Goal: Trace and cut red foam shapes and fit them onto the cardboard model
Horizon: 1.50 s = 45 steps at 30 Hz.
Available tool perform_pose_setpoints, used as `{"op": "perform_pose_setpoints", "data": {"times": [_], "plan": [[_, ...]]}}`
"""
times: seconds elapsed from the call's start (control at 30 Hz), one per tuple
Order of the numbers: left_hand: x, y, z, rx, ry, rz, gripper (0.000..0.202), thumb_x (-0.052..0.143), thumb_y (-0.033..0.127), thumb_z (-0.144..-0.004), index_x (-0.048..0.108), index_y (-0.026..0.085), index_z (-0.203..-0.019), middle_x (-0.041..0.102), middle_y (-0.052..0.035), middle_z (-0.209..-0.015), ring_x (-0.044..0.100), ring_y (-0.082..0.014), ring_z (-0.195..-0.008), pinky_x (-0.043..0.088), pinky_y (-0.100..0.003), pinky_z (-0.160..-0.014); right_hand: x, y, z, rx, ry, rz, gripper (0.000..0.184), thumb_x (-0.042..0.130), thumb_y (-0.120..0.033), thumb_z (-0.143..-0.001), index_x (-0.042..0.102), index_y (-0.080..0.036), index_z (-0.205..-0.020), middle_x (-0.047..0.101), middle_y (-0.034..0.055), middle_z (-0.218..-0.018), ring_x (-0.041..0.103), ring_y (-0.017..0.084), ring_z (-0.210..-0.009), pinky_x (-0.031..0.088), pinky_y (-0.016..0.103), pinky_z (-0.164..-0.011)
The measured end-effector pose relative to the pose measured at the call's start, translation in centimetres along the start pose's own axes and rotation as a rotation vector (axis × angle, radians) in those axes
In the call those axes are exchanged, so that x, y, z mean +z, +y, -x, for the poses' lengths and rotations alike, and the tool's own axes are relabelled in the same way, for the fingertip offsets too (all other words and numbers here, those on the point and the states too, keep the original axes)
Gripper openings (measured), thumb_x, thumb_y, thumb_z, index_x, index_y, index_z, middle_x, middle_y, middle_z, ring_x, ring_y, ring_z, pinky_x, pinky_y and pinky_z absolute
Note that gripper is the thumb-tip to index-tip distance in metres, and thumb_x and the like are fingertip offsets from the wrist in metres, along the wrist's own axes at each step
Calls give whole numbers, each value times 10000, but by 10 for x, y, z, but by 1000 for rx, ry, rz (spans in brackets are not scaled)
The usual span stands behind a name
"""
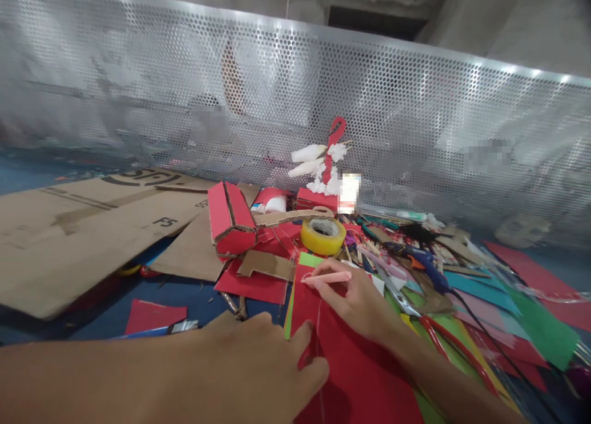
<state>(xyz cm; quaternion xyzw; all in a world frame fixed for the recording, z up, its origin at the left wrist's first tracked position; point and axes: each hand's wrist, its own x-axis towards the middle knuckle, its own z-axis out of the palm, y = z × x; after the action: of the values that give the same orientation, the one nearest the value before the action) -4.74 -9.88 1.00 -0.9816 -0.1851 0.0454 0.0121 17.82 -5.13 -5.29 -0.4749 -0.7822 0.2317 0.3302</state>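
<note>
My right hand [357,298] is closed around a pink pencil [327,278], whose tip rests near the top edge of a red paper sheet [355,356]. A faint drawn line runs down that sheet. My left hand [258,362] lies on the sheet's left edge with the thumb pressing it down, fingers curled. Under the red sheet sticks out a green sheet [310,259].
A yellow tape roll [323,235], a red cardboard box [229,218], flat cardboard pieces [69,227], scissors [406,301], a glue gun [429,267] with cable, and many coloured papers [498,307] litter the blue surface. A red-and-white craft piece [325,165] stands by the perforated metal panel [415,104].
</note>
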Motion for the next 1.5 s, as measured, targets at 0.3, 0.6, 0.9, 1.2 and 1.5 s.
{"op": "perform_pose_setpoints", "data": {"times": [0.3,0.6,0.9,1.2,1.5], "plan": [[1,-1,0,0,22,37,295,625,303,-884,616,199,-1159,710,-128,-1021,668,-207,-673,473,-302,-598,1,-1,-1,15,0,-8,199,549,-319,-985,735,-255,-956,741,-6,-986,670,179,-901,479,303,-834],[3,-1,2,0,27,28,313,631,294,-883,610,196,-1179,704,-132,-1045,668,-206,-678,475,-307,-609,0,-1,1,12,5,-29,204,554,-312,-977,748,-250,-963,747,7,-984,676,192,-905,496,312,-837],[9,-1,3,-4,44,27,311,627,285,-885,610,206,-1186,697,-121,-1030,648,-196,-656,456,-304,-603,1,-1,2,3,-32,-74,201,559,-297,-971,758,-269,-979,747,-10,-1010,680,180,-941,503,300,-854],[9,-2,5,15,61,27,301,611,276,-894,599,193,-1184,691,-120,-1024,646,-189,-652,467,-305,-610,-1,-6,1,18,-59,-98,229,558,-255,-957,783,-249,-921,748,0,-998,681,178,-939,510,291,-843],[7,-1,3,21,41,23,299,624,290,-898,598,187,-1177,695,-134,-1034,661,-201,-688,468,-297,-606,-1,-5,1,14,-48,-94,227,563,-269,-951,782,-249,-895,752,3,-999,685,185,-941,511,295,-849]]}}
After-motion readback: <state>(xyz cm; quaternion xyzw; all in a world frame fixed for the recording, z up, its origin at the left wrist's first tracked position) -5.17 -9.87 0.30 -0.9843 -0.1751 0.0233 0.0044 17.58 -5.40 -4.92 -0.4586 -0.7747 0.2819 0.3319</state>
